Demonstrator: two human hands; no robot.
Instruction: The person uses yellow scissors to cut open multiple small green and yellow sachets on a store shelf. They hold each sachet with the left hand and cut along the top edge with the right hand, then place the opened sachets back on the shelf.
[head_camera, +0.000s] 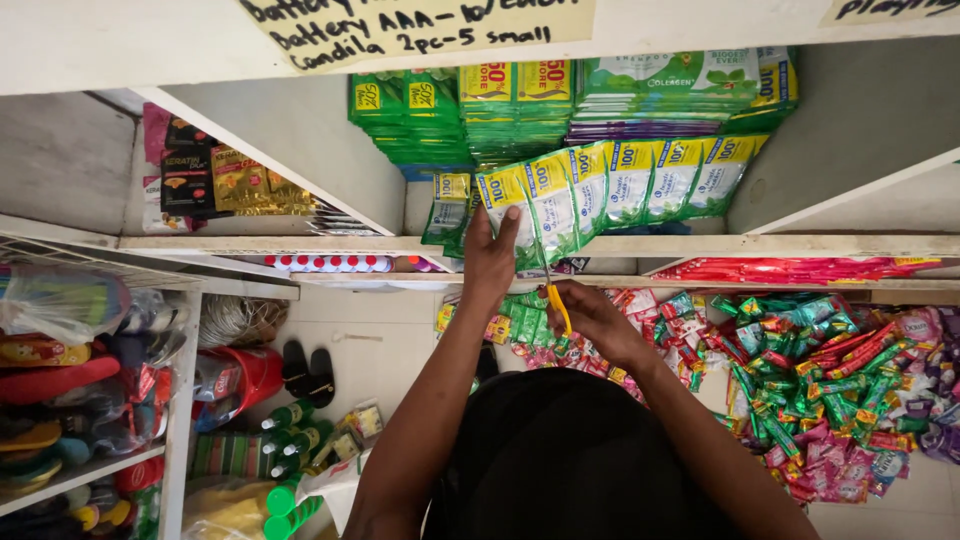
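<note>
Green sachet strip (610, 185) pinched by left hand (490, 255); right hand (590, 315) closed around yellow-handled scissors (557, 300).

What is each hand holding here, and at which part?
The left hand pinches the green-and-yellow strip of joined sachets at its left end sachet. The right hand grips yellow-handled scissors by the handles, blades pointing up at the strip.
</note>
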